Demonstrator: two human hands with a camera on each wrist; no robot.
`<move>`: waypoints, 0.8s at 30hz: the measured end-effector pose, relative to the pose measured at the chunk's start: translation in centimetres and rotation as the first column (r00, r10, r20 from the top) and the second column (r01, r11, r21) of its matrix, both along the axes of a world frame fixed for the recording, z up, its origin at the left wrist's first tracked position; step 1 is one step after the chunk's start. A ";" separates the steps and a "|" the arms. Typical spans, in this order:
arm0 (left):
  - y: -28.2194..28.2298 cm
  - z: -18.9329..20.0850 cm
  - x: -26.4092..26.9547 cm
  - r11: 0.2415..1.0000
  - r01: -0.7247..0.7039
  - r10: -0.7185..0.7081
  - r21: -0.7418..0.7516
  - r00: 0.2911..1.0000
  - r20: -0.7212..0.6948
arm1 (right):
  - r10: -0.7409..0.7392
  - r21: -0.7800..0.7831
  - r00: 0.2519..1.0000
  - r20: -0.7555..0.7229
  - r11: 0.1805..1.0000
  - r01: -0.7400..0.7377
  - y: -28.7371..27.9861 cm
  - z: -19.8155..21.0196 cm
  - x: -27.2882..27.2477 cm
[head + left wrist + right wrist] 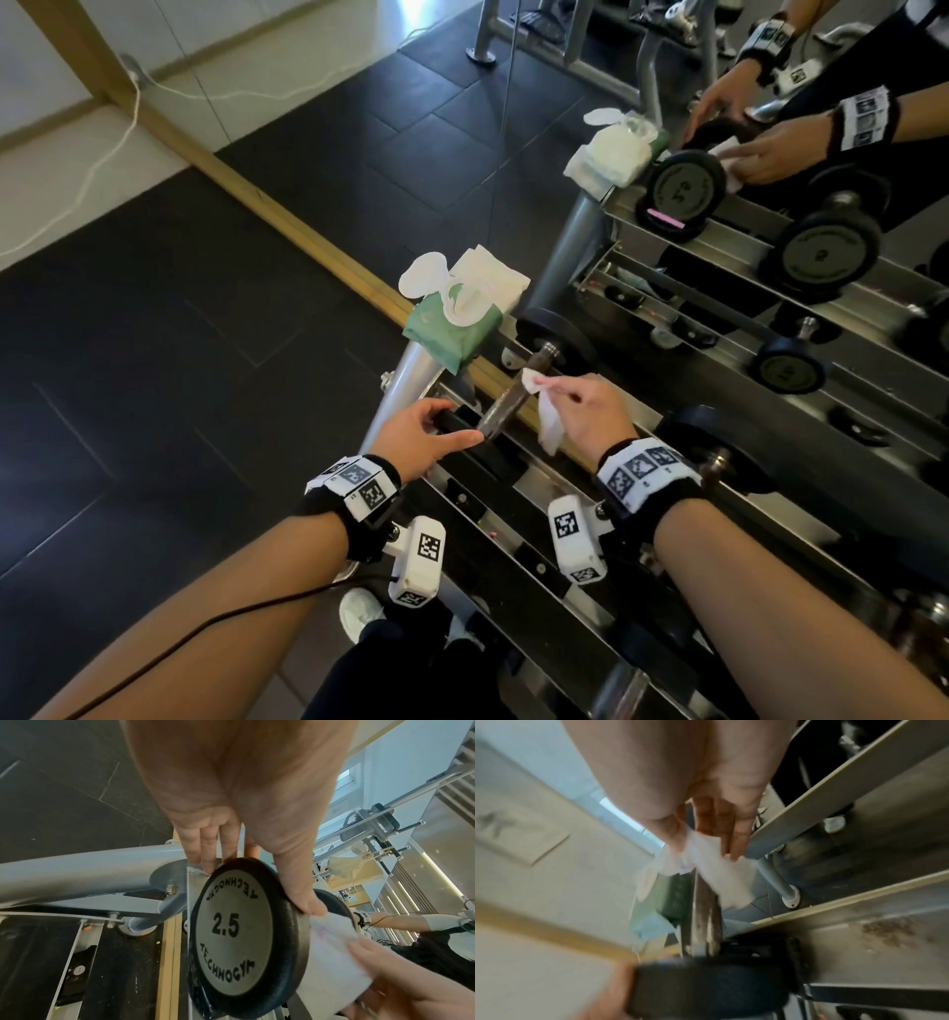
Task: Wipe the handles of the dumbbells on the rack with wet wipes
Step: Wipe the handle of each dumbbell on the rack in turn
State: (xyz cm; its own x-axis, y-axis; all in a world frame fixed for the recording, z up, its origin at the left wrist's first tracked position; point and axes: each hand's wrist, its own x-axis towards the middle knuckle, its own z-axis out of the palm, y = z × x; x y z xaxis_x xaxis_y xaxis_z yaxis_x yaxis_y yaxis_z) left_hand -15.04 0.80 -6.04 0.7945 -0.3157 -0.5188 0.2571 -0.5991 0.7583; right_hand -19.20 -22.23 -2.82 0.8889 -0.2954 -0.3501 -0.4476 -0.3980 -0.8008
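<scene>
A small black dumbbell lies on the top rail of the rack point(518, 545). My left hand point(459, 422) grips its near end plate point(246, 927), marked 2.5, with the thumb point(300, 892) on the rim and the fingers point(203, 852) behind it. The worn metal handle point(506, 406) runs up to the far plate point(557, 334). My right hand point(552, 386) pinches a white wet wipe point(547, 419) whose upper corner lies against the handle near the far plate. In the blurred right wrist view the wet wipe point(718, 870) drapes over the handle point(703, 914).
A green pack of wipes point(452, 329) with its lid open sits on the rack's left end, above the grey post point(405, 380). Another dumbbell point(714, 442) rests to the right. A mirror point(770, 231) behind the rack reflects it. Dark floor tiles point(179, 360) lie to the left.
</scene>
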 end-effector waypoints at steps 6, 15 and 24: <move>0.0 0.0 0.1 0.995 0.048 -0.051 0.091 0.998 0.040 | -0.286 -0.218 0.958 0.016 0.934 0.282 -2.2 -0.8 -0.5; -0.4 1.4 1.5 0.968 0.142 -0.167 0.206 0.980 0.112 | -0.252 0.007 0.967 0.028 0.968 0.252 0.0 -4.2 1.2; -0.5 1.2 1.4 0.979 0.132 -0.148 0.157 0.985 0.094 | -0.363 0.157 0.928 0.088 0.925 0.347 1.2 -4.4 1.4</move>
